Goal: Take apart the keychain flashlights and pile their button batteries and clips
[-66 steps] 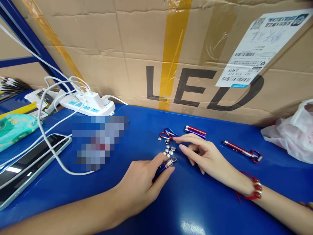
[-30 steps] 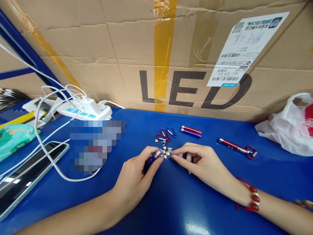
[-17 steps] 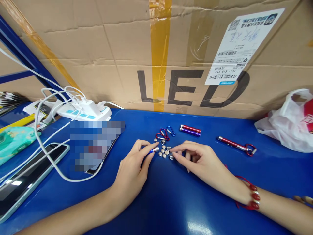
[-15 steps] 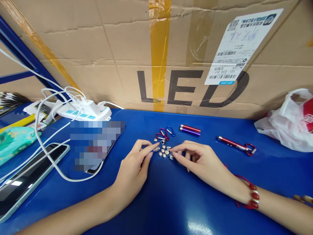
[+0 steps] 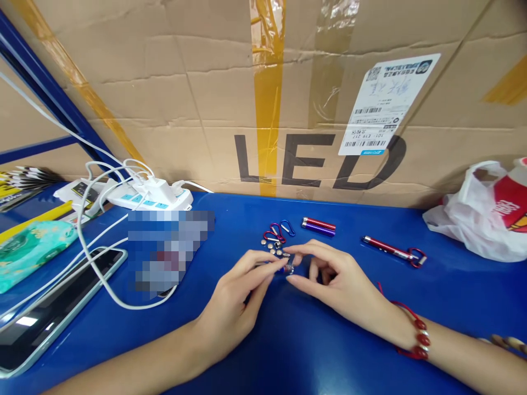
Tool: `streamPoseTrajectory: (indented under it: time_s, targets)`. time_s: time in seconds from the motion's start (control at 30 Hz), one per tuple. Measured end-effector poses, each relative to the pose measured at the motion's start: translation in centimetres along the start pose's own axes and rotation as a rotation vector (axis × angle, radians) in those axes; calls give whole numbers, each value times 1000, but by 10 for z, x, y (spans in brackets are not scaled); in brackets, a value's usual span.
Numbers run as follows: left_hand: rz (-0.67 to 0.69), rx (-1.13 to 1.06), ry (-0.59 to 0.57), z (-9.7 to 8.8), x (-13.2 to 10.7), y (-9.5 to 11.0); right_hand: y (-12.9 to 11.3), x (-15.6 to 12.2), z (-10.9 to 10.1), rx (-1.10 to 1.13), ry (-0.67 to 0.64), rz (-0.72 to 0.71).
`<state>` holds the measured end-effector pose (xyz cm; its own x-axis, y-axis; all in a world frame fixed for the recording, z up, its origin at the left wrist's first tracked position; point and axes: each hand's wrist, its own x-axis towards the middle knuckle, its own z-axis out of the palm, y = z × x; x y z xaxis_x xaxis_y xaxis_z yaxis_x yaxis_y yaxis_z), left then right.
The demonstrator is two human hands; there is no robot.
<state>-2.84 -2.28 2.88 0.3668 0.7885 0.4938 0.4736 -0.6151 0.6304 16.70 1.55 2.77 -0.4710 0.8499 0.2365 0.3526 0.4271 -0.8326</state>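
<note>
My left hand [image 5: 241, 293] pinches a small blue cylinder with a silvery end [image 5: 287, 269] between thumb and fingertips. My right hand [image 5: 333, 269] is curved around that silvery end, its thumb and index finger apart; whether they touch it I cannot tell. Just behind the fingertips lie several button cells [image 5: 272, 251], partly covered by the hands. Beyond them are a red carabiner [image 5: 275, 233] and a blue carabiner [image 5: 287, 227]. A red metal tube [image 5: 321, 223] and a purple tube [image 5: 320, 228] lie side by side. Farther right is a red pen-shaped torch [image 5: 387, 248] with a red carabiner.
A large cardboard box [image 5: 197, 109] stands along the back of the blue table [image 5: 313, 351]. On the left are a power strip [image 5: 144, 200] with white cables, a phone [image 5: 53, 312] and a green packet [image 5: 37, 247]. A white plastic bag [image 5: 469, 214] sits at the right.
My left hand has moved right with the small cylinder, bringing it over the button cells. My right thumb and index finger have spread apart around its end. The view has shifted slightly.
</note>
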Motion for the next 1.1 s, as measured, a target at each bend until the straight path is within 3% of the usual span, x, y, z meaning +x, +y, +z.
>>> streamPoseTrajectory:
  time_s: [0.13, 0.6, 0.77, 0.97, 1.1]
  targets:
    - [11, -78, -49, -1, 0, 2, -1, 0, 0, 5, -38, -57]
    - [-59, -132, 22, 0, 1, 2, -8, -1, 0, 19, -56, -25]
    - [-29, 2, -19, -1, 1, -2, -8, 0, -3, 93, 63, -16]
    - [-42, 2, -39, -1, 2, -5, 4, 11, -20, 172, 250, 39]
    - [-112, -5, -85, -1, 0, -6, 16, 17, -32, 9, 274, 7]
